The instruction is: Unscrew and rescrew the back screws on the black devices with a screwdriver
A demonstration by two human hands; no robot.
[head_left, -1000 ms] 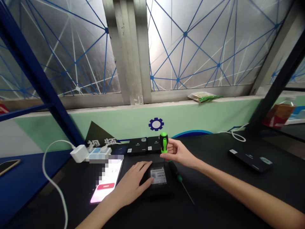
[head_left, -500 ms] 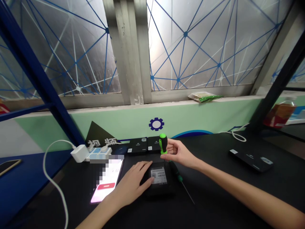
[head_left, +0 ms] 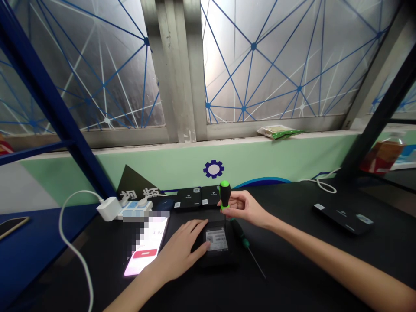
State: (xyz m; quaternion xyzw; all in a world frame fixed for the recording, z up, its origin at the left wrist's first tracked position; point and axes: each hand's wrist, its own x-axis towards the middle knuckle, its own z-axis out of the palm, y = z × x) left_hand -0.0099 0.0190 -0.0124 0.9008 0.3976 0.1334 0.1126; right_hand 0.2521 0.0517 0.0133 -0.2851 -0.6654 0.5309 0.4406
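Observation:
A black rectangular device (head_left: 219, 255) with a white printed label lies on the black table in front of me. My left hand (head_left: 185, 245) rests flat on its left side, fingers stretched out and thumb at the label's edge. Between the fingers of my right hand (head_left: 245, 209) is a green-and-black screwdriver (head_left: 225, 195), gripped low on its handle and held upright, shaft down, over the device's far right corner. Whether the tip sits in a screw is too small to tell. A second, dark green screwdriver (head_left: 246, 243) lies just right of the device.
A lit phone (head_left: 147, 249) lies left of my left hand, near a white power strip (head_left: 134, 210) with a charger and cable. Two black boxes (head_left: 187, 198) stand behind the device. Another black device (head_left: 342, 219) lies at the right. A green packet (head_left: 278, 131) is on the sill.
The upright screwdriver and my right hand have shifted slightly to the right, and the handle stands a little straighter. My left hand has stayed in place.

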